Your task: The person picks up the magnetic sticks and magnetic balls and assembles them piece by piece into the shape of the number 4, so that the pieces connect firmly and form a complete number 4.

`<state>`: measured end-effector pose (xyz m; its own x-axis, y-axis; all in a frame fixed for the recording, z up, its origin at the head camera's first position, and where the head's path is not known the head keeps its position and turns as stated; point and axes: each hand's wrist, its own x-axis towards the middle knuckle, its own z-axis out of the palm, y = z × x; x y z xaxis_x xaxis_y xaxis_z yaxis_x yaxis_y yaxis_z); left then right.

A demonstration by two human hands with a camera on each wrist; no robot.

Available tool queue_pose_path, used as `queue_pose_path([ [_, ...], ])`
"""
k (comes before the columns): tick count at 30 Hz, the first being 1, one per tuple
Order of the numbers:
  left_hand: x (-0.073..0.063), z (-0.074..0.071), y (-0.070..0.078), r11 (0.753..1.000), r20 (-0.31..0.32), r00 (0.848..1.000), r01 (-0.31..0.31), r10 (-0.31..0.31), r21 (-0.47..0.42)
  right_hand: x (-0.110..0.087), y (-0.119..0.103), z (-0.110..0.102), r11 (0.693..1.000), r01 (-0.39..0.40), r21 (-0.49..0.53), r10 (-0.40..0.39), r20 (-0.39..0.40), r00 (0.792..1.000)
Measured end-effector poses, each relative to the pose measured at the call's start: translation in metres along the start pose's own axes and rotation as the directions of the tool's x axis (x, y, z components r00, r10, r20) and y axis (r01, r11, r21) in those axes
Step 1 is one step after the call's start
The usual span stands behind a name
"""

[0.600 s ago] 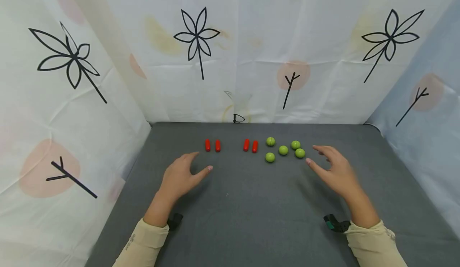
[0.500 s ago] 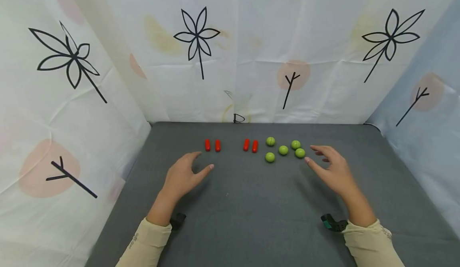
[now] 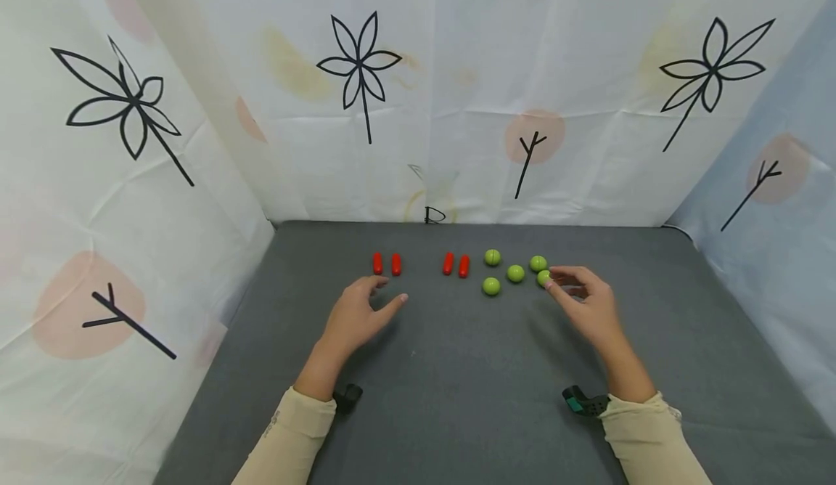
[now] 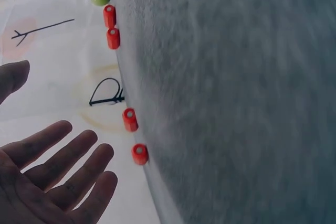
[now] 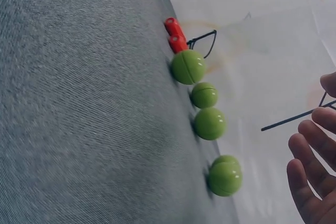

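Observation:
My left hand (image 3: 355,319) hovers over the grey table, fingers spread and holding nothing. Just beyond its fingertips lie two short red cylinders (image 3: 396,264). In the left wrist view each cylinder (image 4: 140,154) shows a pale round spot on its end. A second pair of red cylinders (image 3: 448,263) lies nearer the middle. To the right of it are several glossy green balls (image 3: 515,274), each with a seam line on those seen closely, as on one ball (image 5: 188,67). My right hand (image 3: 591,314) is loosely spread, its fingertips overlapping the rightmost ball (image 3: 543,278) in the head view.
A grey cloth (image 3: 457,390) covers the table. White curtains (image 3: 457,56) printed with black flowers and twigs stand along the back and both sides. A dark wrist device (image 3: 583,402) sits under the right cuff, with a similar device (image 3: 348,398) on the left.
Both hands have moved inward: the left hand to the right, the right hand to the left, up to the rightmost green ball. The balls and red cylinders have stayed in place.

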<state>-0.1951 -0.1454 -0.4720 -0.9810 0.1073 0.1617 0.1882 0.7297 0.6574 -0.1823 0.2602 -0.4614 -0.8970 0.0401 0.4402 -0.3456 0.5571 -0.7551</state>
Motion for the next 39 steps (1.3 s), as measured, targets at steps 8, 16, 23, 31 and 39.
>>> queue_pose_path([
  [8, 0.010, 0.012, 0.006, 0.995, 0.007, 1.000, -0.011, 0.012, -0.094, 0.003, 0.006, 0.013, 0.996, -0.060, 0.071, 0.057, 0.044, 0.997],
  [16, 0.024, 0.025, 0.015, 0.972, 0.040, 0.999, 0.031, -0.022, -0.232, 0.010, 0.012, 0.028, 0.984, -0.114, 0.136, 0.103, 0.086, 0.991],
  [23, 0.037, 0.039, 0.021, 0.957, 0.058, 0.998, 0.046, -0.031, -0.287, 0.014, 0.010, 0.040, 0.968, -0.175, 0.178, 0.147, 0.161, 0.976],
  [31, 0.058, 0.051, 0.032, 0.930, 0.096, 0.991, 0.120, -0.092, -0.349, 0.019, 0.011, 0.056, 0.962, -0.215, 0.166, 0.179, 0.209, 0.961],
  [39, 0.080, 0.069, 0.034, 0.902, 0.109, 0.981, 0.189, -0.159, -0.388, 0.024, 0.013, 0.069, 0.964, -0.235, 0.126, 0.197, 0.260, 0.945],
])
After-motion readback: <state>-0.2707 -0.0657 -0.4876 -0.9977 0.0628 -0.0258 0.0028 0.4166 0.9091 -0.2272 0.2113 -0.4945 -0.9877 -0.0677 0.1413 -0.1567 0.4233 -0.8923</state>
